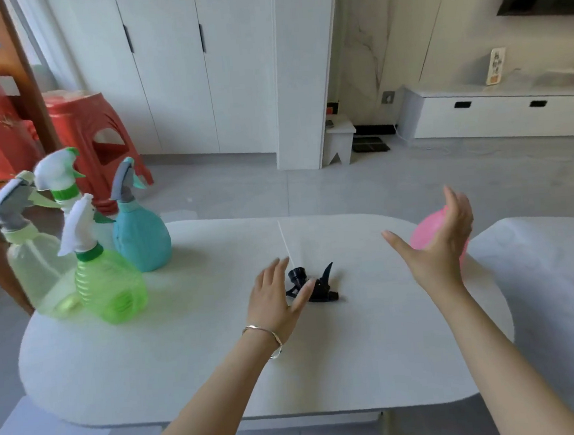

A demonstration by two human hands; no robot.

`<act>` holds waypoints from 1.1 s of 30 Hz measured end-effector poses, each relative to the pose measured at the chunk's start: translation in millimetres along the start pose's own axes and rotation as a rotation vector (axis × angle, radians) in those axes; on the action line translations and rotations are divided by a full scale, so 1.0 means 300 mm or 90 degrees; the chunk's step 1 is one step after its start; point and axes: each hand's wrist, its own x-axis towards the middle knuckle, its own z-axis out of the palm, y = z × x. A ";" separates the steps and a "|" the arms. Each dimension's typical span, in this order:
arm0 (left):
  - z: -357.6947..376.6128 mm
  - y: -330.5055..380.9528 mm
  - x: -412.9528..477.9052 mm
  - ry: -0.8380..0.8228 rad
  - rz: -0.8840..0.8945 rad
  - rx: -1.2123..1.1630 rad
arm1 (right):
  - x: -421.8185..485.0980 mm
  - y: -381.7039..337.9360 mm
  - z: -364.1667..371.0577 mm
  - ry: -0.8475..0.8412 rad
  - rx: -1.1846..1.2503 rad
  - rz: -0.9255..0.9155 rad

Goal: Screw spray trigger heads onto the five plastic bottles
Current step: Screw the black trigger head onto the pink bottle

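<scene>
Several bottles with trigger heads on stand at the table's left: a clear one (39, 271), a bright green one (111, 287), a teal one (142, 240), and a white-and-green head (57, 175) of one behind them. A black spray trigger head (318, 285) lies on the white table (324, 358), its thin white tube (285, 239) pointing away. My left hand (273, 295) is open, its fingers just at the black head, with a bracelet on the wrist. My right hand (440, 241) is open, its palm against a pink bottle (429, 228) at the table's right edge, mostly hidden by the hand.
A red plastic stool (90, 136) and a wooden chair (24, 76) stand behind the bottles on the left. White cabinets (177, 68) line the far wall. A second pale surface (551, 282) adjoins the table on the right.
</scene>
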 end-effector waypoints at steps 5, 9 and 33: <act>0.069 0.008 0.035 -0.001 0.021 -0.003 | 0.055 0.180 -0.036 0.032 -0.025 0.102; 0.090 -0.005 0.057 -0.009 -0.007 -0.019 | 0.056 0.284 -0.025 -0.042 0.016 0.213; -0.206 0.001 0.010 -0.027 -0.322 -0.880 | -0.189 -0.237 0.161 -0.516 0.332 0.222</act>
